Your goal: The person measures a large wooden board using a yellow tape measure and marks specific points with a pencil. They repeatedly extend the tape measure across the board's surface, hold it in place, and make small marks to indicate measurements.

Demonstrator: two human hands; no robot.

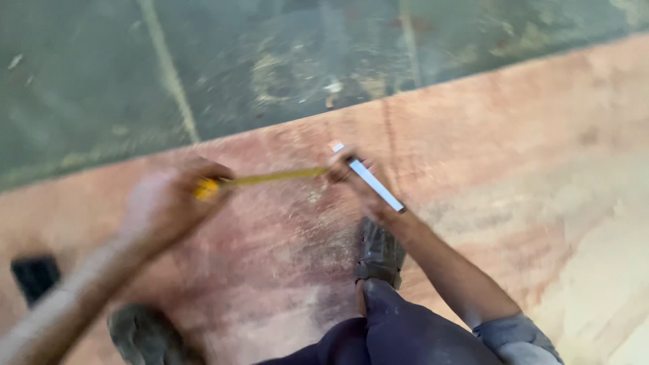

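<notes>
My left hand (165,203) grips the yellow case of a tape measure (206,189). Its yellow blade (277,177) runs right across a reddish plywood board (514,135) to my right hand (358,179). That hand pinches the blade's end and also holds a slim white pencil-like marker (375,184) slanting down to the right. Both hands hover just above the board, near its far edge. The picture is blurred by motion.
Beyond the board lies a dusty grey-green concrete floor (203,61). My shoe (378,253) and dark trouser knee (399,324) rest on the board; another shoe (145,334) is at lower left. A small black object (35,276) sits at the left edge.
</notes>
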